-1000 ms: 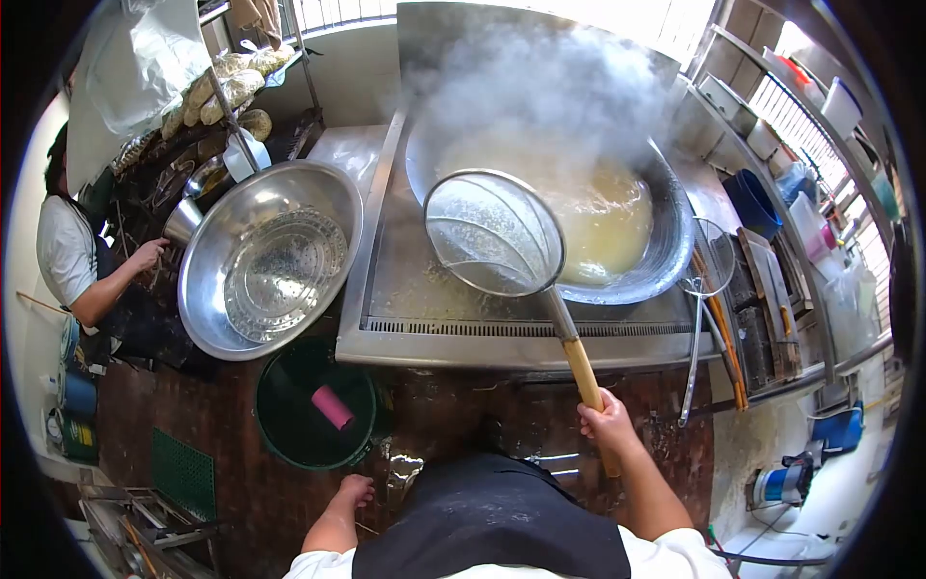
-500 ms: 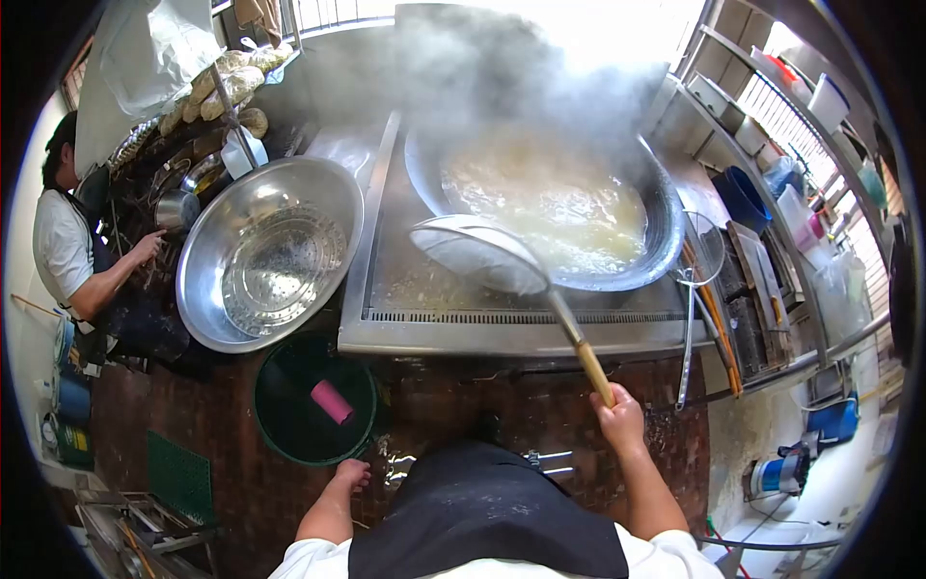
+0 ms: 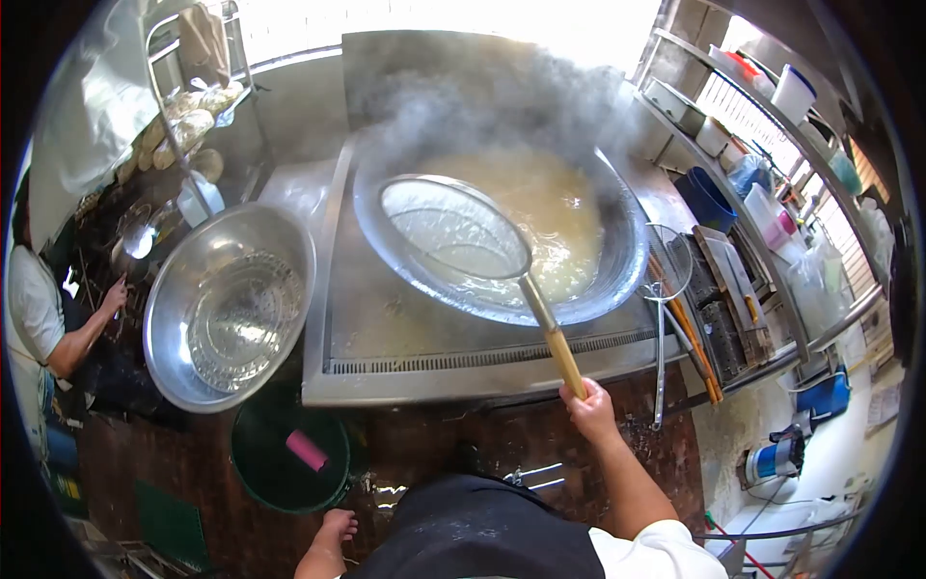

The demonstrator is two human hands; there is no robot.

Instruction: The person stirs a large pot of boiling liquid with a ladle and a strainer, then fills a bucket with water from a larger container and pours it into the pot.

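My left hand (image 3: 338,526), low down, looks half curled; my right hand (image 3: 590,411) wraps round the wooden handle (image 3: 564,361) of a round, shiny net scoop (image 3: 453,232). Mid-frame, over the steamy pot (image 3: 622,280), it was tipped edge-on before; now its top shows.

Cannot follow the far rim of the pot (image 3: 625,256), veiled by steam (image 3: 579,106), or judge any gap between strainer (image 3: 453,232) and liquid (image 3: 564,232). Cannot see the butt of the handle (image 3: 561,357), hidden in the right hand (image 3: 591,413). Cannot see inside the curled left hand (image 3: 338,526); lose most of the left arm (image 3: 320,558) to the bottom edge, along with part of the apron (image 3: 473,531). At far left, lose much of the co-worker (image 3: 34,309) to the dark border; cannot make out the shiny thing (image 3: 140,243) near the co-worker's hand (image 3: 114,297), too blurred. Cannot see the back of the bucket (image 3: 275,482), partly covered by the basin (image 3: 183,289), or identify the pink thing (image 3: 307,451) inside.
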